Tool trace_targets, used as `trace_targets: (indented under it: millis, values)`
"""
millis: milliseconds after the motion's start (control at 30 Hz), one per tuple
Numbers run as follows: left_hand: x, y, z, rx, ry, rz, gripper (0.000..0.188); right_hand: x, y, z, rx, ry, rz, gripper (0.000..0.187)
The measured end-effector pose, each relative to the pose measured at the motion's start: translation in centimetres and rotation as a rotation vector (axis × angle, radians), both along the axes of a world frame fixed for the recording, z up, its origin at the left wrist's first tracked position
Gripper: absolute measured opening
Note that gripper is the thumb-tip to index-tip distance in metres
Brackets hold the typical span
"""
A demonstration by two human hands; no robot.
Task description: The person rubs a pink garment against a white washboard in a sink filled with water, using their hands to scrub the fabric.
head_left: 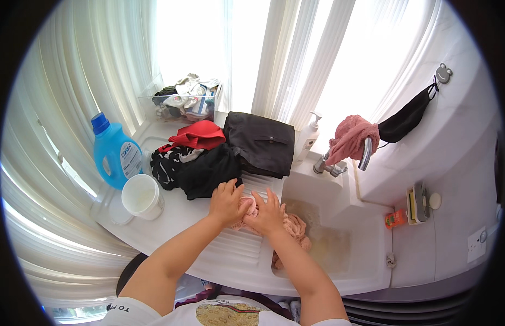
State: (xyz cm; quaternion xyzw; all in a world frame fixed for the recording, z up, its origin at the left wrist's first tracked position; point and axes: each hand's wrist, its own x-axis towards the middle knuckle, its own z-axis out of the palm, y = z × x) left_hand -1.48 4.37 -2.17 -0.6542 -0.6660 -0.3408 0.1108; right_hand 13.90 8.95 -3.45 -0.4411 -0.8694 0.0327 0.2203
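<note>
Both hands work on a wet pink lacy garment at the border between the ribbed washboard and the sink basin. My left hand grips its left end, knuckles bent, with the fingertips near a black garment. Close to its right, my right hand holds the cloth from the other side, thumb turned inward. A bunched bit of pink shows between the two hands. The rest trails to the right, over the basin edge into cloudy water.
Behind lie a red cloth and folded dark trousers. At left stand a blue detergent bottle and a white tub. A clear bin holds clothes. A pink towel drapes the faucet, near a pump bottle.
</note>
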Motion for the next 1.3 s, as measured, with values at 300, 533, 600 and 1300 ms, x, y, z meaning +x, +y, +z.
trace_targets:
  millis: [300,533,600,1300]
  values:
    - [0.7,-8.1,-1.6,-0.018,0.075,-0.359,0.034,5.8,-5.3,-2.2,-0.119,0.195,0.515,0.070]
    - [0.3,0.3,-1.4,-0.013,0.039,-0.041,0.066,1.6,1.8,-0.9,-0.300,0.134,0.144,0.106]
    - [0.3,-1.3,-0.6,-0.077,0.024,-0.120,0.070,3.2,0.1,0.1,-0.435,0.136,0.274,0.113]
    - [0.9,-11.1,-1.3,-0.050,-0.096,-0.416,0.036,5.3,-6.0,-0.2,-0.011,0.238,0.657,0.054]
